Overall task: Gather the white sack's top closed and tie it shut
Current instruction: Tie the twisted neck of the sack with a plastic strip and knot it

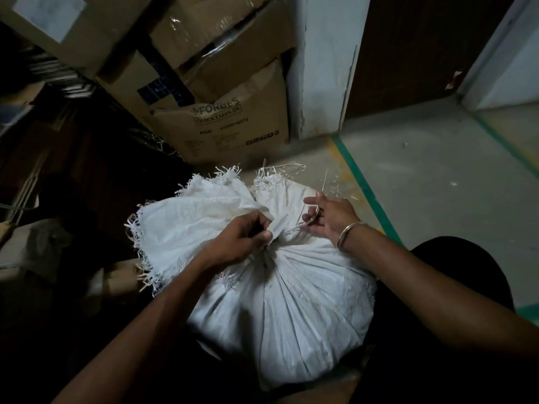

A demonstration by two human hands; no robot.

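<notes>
A full white woven sack [291, 301] stands on the floor right below me, its cloth pleated toward a gathered neck. Above the neck the frayed top [186, 223] fans out to the left and back. My left hand [239, 242] is clenched on the gathered neck. My right hand [329, 218] is just right of the neck, fingers curled around a thin pale tie strip [306, 224] that runs from the neck into the hand. A metal bangle sits on my right wrist.
Stacked cardboard boxes [221, 118] stand close behind the sack. A white wall corner [323, 68] and a dark door [408, 53] are at the back right. Grey floor with a green stripe [364, 193] lies to the right. Dark clutter fills the left.
</notes>
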